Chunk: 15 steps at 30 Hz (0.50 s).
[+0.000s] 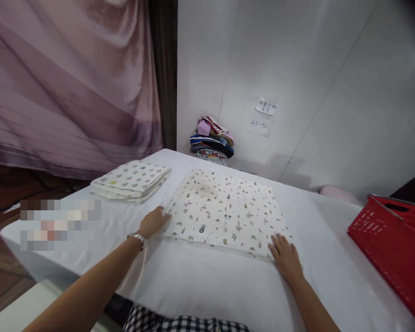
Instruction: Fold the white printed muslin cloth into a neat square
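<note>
A cream cloth (224, 210) with a small print of leaves and figures lies folded flat in a rectangle on the white-covered table (207, 272). At its near left edge rests my left hand (154, 222), wearing a silver-coloured bracelet; its fingertips touch the cloth and nothing is lifted. My right hand (286, 256) lies on the near right corner, palm down, fingers spread. Farther left sits a second folded cloth (133, 177), white with grey shapes and a few coloured dots, its layers showing along the near edge.
A red plastic basket (394, 249) with a metal handle stands at the right edge. Behind the table is a pile of folded fabrics (212, 143) against the white wall. Paper notes (263, 117) are stuck there. A pink curtain (72, 83) hangs at left.
</note>
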### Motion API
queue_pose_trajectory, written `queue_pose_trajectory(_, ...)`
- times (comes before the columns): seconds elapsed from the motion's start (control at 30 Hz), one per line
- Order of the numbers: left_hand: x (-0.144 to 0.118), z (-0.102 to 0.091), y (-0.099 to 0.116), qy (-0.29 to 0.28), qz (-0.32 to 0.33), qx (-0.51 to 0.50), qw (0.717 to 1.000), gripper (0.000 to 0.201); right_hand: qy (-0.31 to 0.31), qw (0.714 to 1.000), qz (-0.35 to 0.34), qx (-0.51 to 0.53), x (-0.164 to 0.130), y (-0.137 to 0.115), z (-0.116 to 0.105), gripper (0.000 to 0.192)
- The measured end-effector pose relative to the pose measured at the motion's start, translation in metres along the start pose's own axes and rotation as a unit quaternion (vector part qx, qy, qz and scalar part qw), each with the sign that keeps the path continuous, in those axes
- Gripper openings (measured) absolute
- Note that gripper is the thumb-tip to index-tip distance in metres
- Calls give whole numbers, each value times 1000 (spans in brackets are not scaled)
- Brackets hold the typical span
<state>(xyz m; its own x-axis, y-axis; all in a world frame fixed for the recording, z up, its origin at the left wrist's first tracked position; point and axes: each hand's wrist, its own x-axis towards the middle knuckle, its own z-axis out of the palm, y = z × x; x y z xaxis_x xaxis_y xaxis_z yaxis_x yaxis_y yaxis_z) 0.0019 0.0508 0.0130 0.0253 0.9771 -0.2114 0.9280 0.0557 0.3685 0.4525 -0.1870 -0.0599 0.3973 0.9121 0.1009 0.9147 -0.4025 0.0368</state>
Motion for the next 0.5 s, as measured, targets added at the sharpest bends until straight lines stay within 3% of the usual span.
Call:
queue_pose_trajectory(0.1,-14,3,-13,-25,-4,-27,999,63,15,999,18,23,-4,3,0,54)
queue_pose_trajectory(0.23,-25,9,-26,-19,6,-40,999,64,45,993,65,86,-17,22,3,58)
queue_pose_trajectory(0.5,-25,15,-28,0,-4,-47,999,61,7,966,167,198,-26,53,-9,66)
